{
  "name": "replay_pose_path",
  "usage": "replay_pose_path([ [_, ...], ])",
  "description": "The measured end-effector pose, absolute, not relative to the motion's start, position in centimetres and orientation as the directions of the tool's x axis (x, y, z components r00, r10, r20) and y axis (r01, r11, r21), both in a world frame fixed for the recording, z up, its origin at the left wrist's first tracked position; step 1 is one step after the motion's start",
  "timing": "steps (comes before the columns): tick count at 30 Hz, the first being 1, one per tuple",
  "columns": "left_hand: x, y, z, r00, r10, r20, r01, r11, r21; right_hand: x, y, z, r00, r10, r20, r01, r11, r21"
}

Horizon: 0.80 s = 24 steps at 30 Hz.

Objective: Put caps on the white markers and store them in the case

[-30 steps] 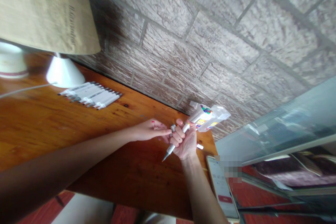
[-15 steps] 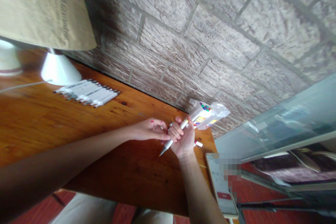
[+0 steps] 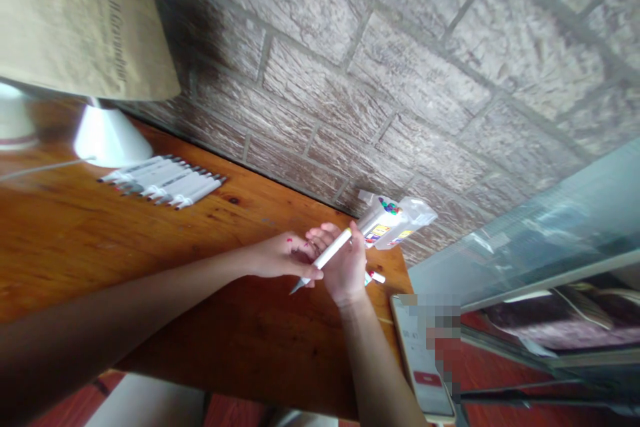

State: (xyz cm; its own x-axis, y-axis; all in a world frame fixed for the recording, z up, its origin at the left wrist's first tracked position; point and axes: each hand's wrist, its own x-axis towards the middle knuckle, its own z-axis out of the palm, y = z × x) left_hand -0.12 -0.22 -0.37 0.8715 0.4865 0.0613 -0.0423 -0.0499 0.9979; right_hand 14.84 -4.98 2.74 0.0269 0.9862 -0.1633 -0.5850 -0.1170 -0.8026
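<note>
Head view: two hands [image 3: 349,275], one marker [image 3: 330,253] between.

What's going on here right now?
A person's left hand grips a white marker near its grey end. The right hand is open behind the marker, palm showing; whether it touches the marker's other end is hard to tell. More markers lie in a row by the lamp, and a clear plastic case sits by the wall.

Two hands [image 3: 273,257]; one each: held marker [image 3: 333,249], lamp [image 3: 100,47], phone [image 3: 423,355], clear case [image 3: 383,231]; lined-up markers [image 3: 163,180] too crowded to count.
</note>
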Motion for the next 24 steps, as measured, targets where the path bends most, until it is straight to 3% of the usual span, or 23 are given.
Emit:
replay_pose_path([
  [6, -0.4, 0.1, -0.1, 0.858, 0.513, 0.018, -0.040, 0.032, 0.999, 15.2, -4.9, 2.7, -0.010, 0.994, -0.106, -0.601, -0.091, -0.794],
  [15, -0.5, 0.1, 0.1, 0.852, 0.517, 0.078, -0.073, -0.030, 0.997, 15.9, -4.8, 2.9, -0.020, 0.994, -0.106, -0.613, -0.096, -0.784],
  [24, -0.2, 0.3, -0.2, 0.823, 0.558, 0.106, -0.160, 0.049, 0.986, 15.5, -5.1, 1.7, 0.001, 1.000, -0.016, -0.405, -0.014, -0.914],
])
